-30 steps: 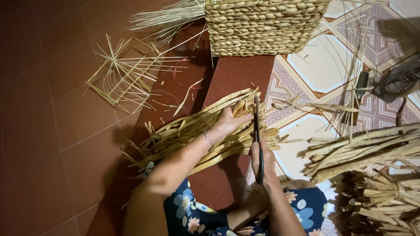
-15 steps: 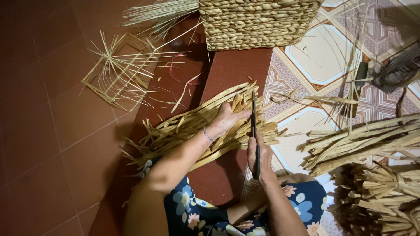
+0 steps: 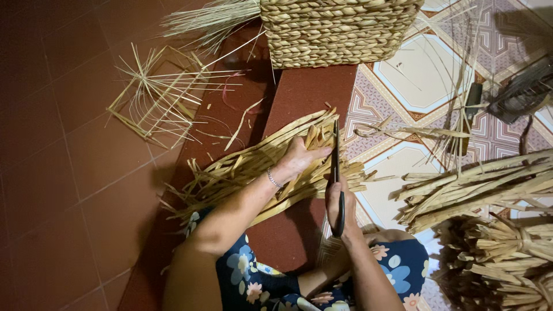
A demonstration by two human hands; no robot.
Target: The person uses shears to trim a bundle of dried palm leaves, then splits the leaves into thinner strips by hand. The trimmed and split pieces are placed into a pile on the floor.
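Scissors (image 3: 336, 173) stand blades-up in your right hand (image 3: 340, 201), clamped on the handles, just right of the straw bundle (image 3: 259, 167), which slants up-right under your flat left hand (image 3: 296, 161)

Under the left hand (image 3: 298, 158) lies a bundle of dried reed strips (image 3: 259, 167), pale straw-coloured, fibrous and matt, and just beside it the right hand (image 3: 339, 198) closes on scissors (image 3: 336, 178) with dark, slightly glossy handles and thin dull-metal blades. Beyond both grips stands a woven basket (image 3: 340, 29) of coarse twisted plant fibre, rough and matt, on smooth dark red floor tiles (image 3: 57, 173) with a faint sheen. To the right of the scissors the patterned floor tiles (image 3: 420, 69) look glazed and glossy, and the printed floral cloth (image 3: 253, 282) below the wrists looks soft and matt.
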